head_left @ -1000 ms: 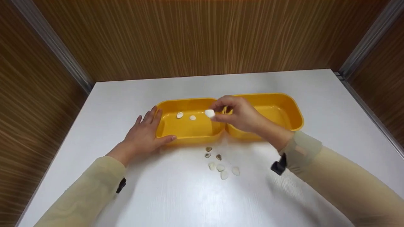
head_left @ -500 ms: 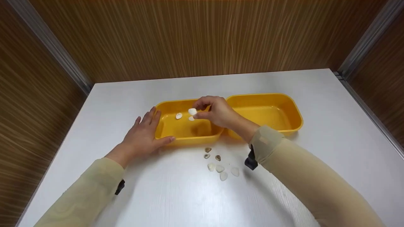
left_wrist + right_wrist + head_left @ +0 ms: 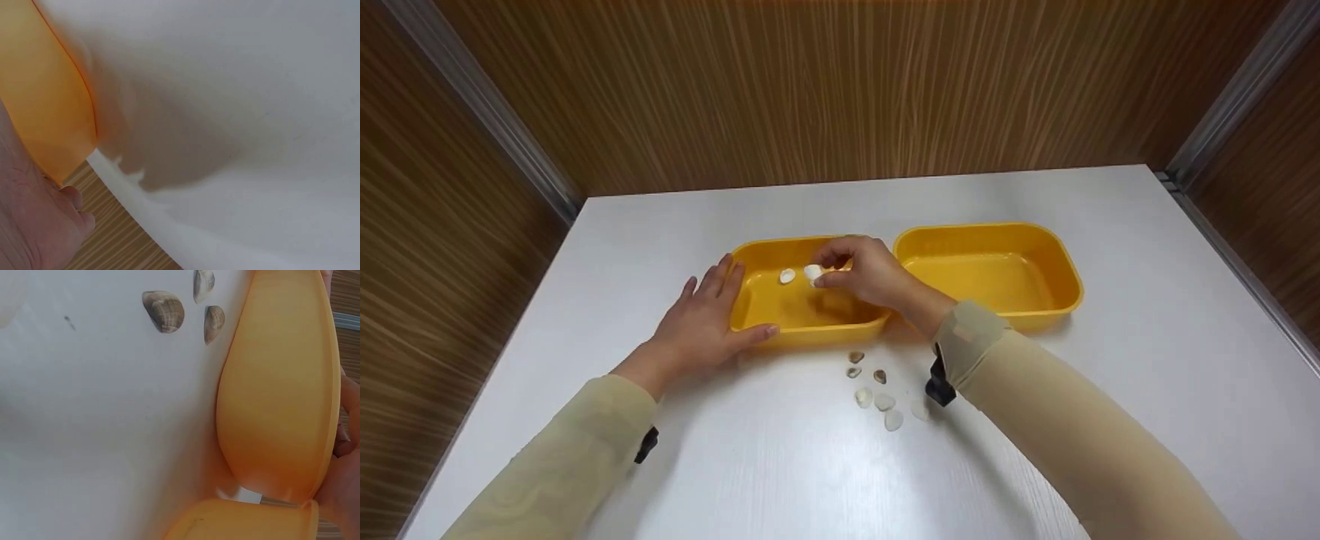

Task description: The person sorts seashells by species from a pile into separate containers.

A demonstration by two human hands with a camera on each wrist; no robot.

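Observation:
My right hand (image 3: pixel 864 271) pinches a white seashell (image 3: pixel 812 271) between thumb and fingers, low inside the left yellow tray (image 3: pixel 832 331). Another white seashell (image 3: pixel 787 277) lies on that tray's floor, left of the held one. A further shell in the tray is mostly hidden by the right hand and what it holds. At the tray's left end, my left hand (image 3: pixel 697 322) rests with fingers spread along the rim and thumb over the front edge. The left wrist view catches part of this hand (image 3: pixel 42 225) against the tray's wall.
A second yellow tray (image 3: pixel 990 281) stands beside the first, on its right. In front lie several pale shells (image 3: pixel 884 403), plus small brown shells (image 3: pixel 163 310) nearer the left tray. Wood-grain panels (image 3: pixel 840 90) rise behind the white table (image 3: pixel 780 465).
My right hand has moved left from between the trays and slightly down into the left tray, carrying the white seashell. The left hand has stayed on the rim.

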